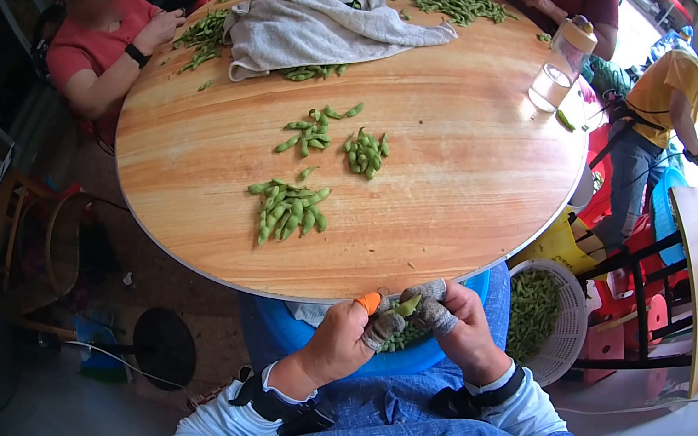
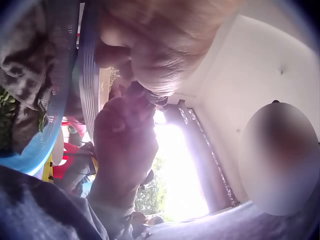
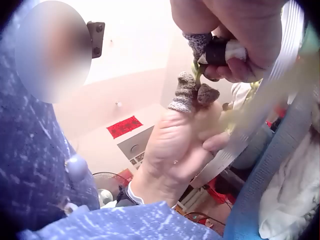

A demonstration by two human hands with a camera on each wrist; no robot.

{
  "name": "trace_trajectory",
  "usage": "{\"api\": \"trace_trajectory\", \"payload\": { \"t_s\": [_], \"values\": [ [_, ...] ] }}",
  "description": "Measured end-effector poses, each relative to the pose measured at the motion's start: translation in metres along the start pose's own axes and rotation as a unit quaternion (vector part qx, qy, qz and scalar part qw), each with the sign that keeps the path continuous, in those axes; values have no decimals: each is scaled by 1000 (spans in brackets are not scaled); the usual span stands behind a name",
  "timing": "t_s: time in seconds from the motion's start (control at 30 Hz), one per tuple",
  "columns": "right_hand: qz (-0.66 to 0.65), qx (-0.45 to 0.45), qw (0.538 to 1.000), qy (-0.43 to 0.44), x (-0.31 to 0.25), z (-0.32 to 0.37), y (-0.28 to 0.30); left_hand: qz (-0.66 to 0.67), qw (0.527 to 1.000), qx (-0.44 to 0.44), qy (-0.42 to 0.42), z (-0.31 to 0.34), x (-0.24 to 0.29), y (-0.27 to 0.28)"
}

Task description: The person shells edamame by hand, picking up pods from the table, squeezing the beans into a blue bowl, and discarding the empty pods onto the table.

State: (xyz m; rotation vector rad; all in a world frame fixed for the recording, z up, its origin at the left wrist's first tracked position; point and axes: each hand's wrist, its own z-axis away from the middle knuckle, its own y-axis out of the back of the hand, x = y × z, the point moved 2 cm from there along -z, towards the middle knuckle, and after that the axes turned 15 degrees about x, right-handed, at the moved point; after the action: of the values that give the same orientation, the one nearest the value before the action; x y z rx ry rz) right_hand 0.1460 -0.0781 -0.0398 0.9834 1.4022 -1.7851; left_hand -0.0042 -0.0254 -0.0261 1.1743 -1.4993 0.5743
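Observation:
Over the blue basin, both hands hold one green soybean pod between them. The left hand pinches one end, with grey fabric on its fingertips and an orange cover on one finger. Opposite it, the right hand grips the other end with grey-wrapped thumb and fingers. The right wrist view shows the pod between the covered fingertips of both hands. Shelled green beans lie in the basin below. In the left wrist view the pod is hidden behind the fingers.
Small piles of pods lie on the round wooden table. A grey cloth covers more pods at the back. A clear jar stands at the right edge. A white basket of pods is right of the knees. Other people sit around the table.

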Motion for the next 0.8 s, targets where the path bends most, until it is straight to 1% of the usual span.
{"api": "trace_trajectory", "payload": {
  "t_s": [0.1, 0.2, 0.3, 0.33, 0.4, 0.53, 0.6, 0.7, 0.73, 0.8],
  "values": [
    [14, -3, 999, -40, 0, 1, -2, -9, 999, 24, -40, -1, 2, -2],
    [18, -5, 998, -67, -5, 4, -9, -77, 993, 7, -94, -1, -4, 0],
    [27, -5, 997, -77, -6, 4, -10, -135, 983, 7, -126, 0, -8, 1],
    [32, -6, 996, -79, -5, 3, -9, -138, 982, 28, -123, 2, -6, 1],
    [22, -6, 998, -51, -4, 3, -13, -146, 980, 69, -118, 5, 0, 0],
    [18, -20, 1000, 14, -1, 2, -18, -67, 989, 103, -79, 6, 5, 1],
    [54, -27, 997, 57, -2, 1, -18, -23, 992, 116, -48, 5, 7, 1],
    [112, -37, 986, 117, -3, 0, -17, 31, 991, 134, -10, 10, -3, -1],
    [131, -41, 981, 135, -3, 0, -17, 33, 991, 133, 2, 9, -4, -2],
    [116, -17, 987, 107, -5, -1, -19, 38, 990, 133, 26, 5, -5, -3]
  ]
}}
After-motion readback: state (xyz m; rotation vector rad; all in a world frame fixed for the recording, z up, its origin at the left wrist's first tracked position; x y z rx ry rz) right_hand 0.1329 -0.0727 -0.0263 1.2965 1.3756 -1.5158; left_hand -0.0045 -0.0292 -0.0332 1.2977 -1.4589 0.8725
